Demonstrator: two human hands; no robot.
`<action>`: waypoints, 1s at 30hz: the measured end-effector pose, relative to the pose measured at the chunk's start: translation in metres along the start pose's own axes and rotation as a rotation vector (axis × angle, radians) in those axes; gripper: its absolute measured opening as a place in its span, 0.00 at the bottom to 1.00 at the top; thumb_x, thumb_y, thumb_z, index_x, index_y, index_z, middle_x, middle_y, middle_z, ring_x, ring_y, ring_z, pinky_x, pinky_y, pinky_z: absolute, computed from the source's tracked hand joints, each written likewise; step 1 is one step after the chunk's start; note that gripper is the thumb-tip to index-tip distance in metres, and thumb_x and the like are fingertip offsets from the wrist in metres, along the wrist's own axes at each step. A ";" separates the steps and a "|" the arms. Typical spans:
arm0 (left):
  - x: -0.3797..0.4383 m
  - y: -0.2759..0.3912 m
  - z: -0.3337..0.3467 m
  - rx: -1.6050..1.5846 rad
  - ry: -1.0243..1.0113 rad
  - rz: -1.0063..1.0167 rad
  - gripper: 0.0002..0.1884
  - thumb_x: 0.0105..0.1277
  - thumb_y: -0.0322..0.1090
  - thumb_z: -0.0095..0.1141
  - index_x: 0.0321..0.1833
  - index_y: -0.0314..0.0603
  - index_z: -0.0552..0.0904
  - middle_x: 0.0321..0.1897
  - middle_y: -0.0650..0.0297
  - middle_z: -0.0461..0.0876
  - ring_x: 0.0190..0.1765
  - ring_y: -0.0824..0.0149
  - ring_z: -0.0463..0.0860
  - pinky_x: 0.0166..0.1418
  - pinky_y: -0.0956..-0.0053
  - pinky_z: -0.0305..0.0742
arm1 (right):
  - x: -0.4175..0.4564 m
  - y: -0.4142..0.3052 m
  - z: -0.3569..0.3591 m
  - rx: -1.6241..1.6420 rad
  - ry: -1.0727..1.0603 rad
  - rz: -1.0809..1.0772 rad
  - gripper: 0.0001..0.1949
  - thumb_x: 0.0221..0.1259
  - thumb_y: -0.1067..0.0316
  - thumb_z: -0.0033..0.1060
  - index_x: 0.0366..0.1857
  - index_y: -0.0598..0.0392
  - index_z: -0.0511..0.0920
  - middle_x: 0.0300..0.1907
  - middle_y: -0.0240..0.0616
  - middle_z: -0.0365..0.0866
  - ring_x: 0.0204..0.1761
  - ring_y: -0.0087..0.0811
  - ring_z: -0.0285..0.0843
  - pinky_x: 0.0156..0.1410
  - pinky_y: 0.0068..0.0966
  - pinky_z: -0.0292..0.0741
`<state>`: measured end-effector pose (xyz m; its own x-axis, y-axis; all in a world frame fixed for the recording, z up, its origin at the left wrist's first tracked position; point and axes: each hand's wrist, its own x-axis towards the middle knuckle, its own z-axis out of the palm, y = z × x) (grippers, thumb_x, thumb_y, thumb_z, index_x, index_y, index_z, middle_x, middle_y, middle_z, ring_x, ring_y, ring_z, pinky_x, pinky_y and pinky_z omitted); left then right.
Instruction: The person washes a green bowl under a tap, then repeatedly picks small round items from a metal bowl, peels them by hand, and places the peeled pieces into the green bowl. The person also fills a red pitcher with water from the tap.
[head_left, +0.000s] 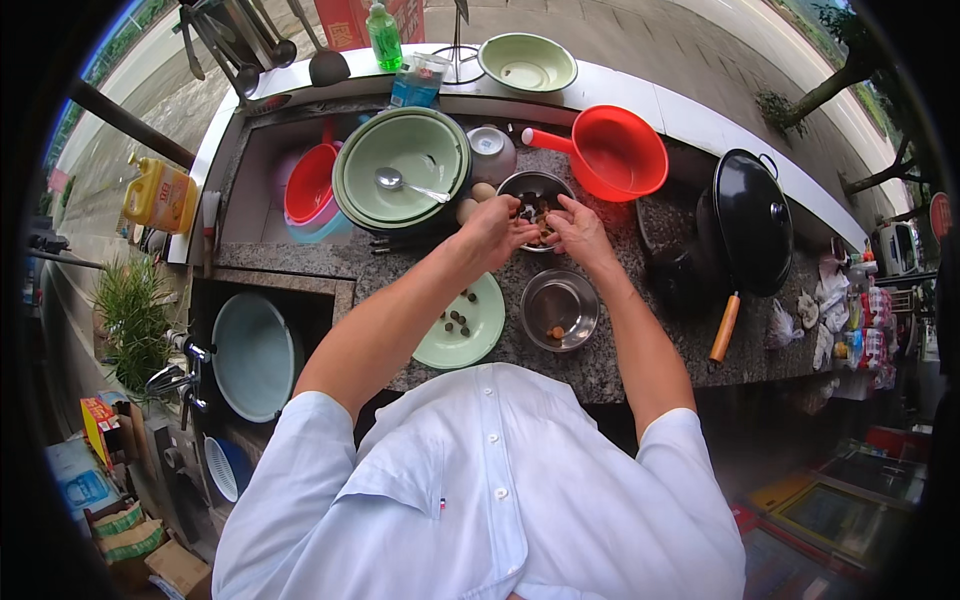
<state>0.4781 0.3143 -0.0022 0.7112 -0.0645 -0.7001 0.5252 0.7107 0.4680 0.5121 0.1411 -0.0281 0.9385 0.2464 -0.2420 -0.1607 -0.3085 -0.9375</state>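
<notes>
My left hand (496, 231) and my right hand (580, 231) meet over a steel bowl (504, 187) that holds dark and brownish pieces. The fingers of both reach inside its rim; small brown bits (541, 225) show between them. Whether either hand grips one is too small to tell. Nearer my body stands a second steel bowl (560, 283) with a few orange-brown pieces (556, 332) at its bottom. Left of it, a pale green plate (480, 341) carries several small round brown nuts or seeds (460, 322), partly hidden by my left forearm.
Stacked green basins (405, 146) with a metal spoon (391, 178) stand left, eggs (482, 193) beside them. A red dipper (619, 154) lies behind the bowls. A lidded black pan (752, 221) with a wooden handle stands right. A sink holding a large basin (253, 357) is at left.
</notes>
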 end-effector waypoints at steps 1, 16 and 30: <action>0.008 0.002 0.005 0.051 -0.034 0.017 0.13 0.73 0.30 0.42 0.48 0.21 0.68 0.42 0.46 0.73 0.47 0.50 0.81 0.56 0.63 0.83 | 0.001 0.001 -0.001 -0.064 0.016 -0.055 0.18 0.66 0.67 0.59 0.56 0.65 0.78 0.44 0.44 0.87 0.30 0.23 0.83 0.31 0.21 0.78; -0.038 -0.063 -0.028 0.465 -0.098 0.117 0.14 0.73 0.41 0.54 0.47 0.35 0.79 0.32 0.60 0.84 0.27 0.70 0.82 0.32 0.78 0.76 | -0.129 0.050 -0.021 -1.072 -0.332 -0.207 0.08 0.57 0.64 0.61 0.37 0.53 0.84 0.40 0.44 0.85 0.47 0.46 0.82 0.49 0.44 0.79; -0.067 -0.112 -0.037 0.794 -0.319 0.327 0.23 0.71 0.29 0.55 0.67 0.28 0.70 0.50 0.58 0.82 0.49 0.71 0.81 0.51 0.75 0.78 | -0.135 0.045 -0.012 0.523 -0.168 0.242 0.10 0.64 0.69 0.63 0.44 0.61 0.78 0.37 0.35 0.83 0.33 0.22 0.80 0.37 0.19 0.79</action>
<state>0.3545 0.2647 -0.0279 0.9143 -0.2188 -0.3409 0.3585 0.0451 0.9325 0.3816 0.0831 -0.0346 0.8021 0.3810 -0.4599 -0.5329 0.1089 -0.8391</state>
